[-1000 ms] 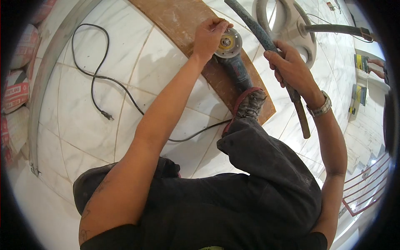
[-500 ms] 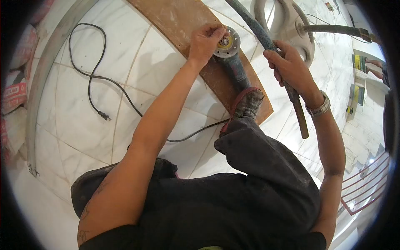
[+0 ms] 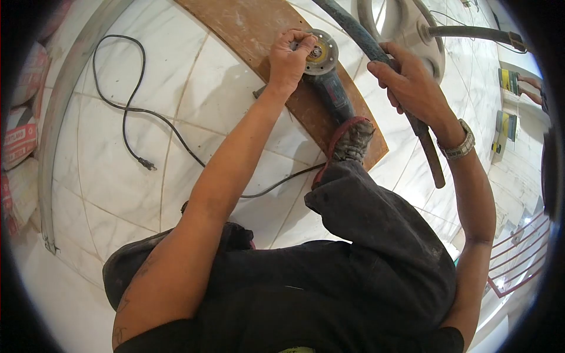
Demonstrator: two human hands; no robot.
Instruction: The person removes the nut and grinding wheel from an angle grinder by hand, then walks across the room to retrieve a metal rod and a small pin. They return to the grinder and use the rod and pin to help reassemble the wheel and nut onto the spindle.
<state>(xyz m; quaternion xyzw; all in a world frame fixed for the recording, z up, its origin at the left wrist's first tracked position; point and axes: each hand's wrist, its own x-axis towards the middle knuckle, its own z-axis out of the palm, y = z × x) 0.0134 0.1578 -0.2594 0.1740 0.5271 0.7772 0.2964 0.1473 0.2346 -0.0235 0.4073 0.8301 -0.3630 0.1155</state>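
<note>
An angle grinder [image 3: 334,97] lies on a brown wooden board [image 3: 235,26] with its round disc [image 3: 325,66] facing up. My left hand [image 3: 288,63] is closed, its fingertips pinched beside the disc's centre nut; whatever they hold is too small to make out. Wrapped around a long, dark, slightly bent bar [image 3: 359,35], my right hand [image 3: 409,85] holds it slanted to the right of the grinder. The bar's lower end is thinner and points towards my right knee. My shoe [image 3: 353,141] presses on the rear end of the grinder.
The grinder's black cord [image 3: 141,109] loops over the white tiles, its plug [image 3: 146,163] lying loose. A curved metal strip [image 3: 50,153] and printed bags [image 3: 20,141] are at left. A round grey base [image 3: 406,29] stands at upper right. Another person's hand [image 3: 529,88] shows at far right.
My right hand and the bar have shifted slightly, with the bar's lower end a little higher and to the right. My left hand stays at the disc centre.
</note>
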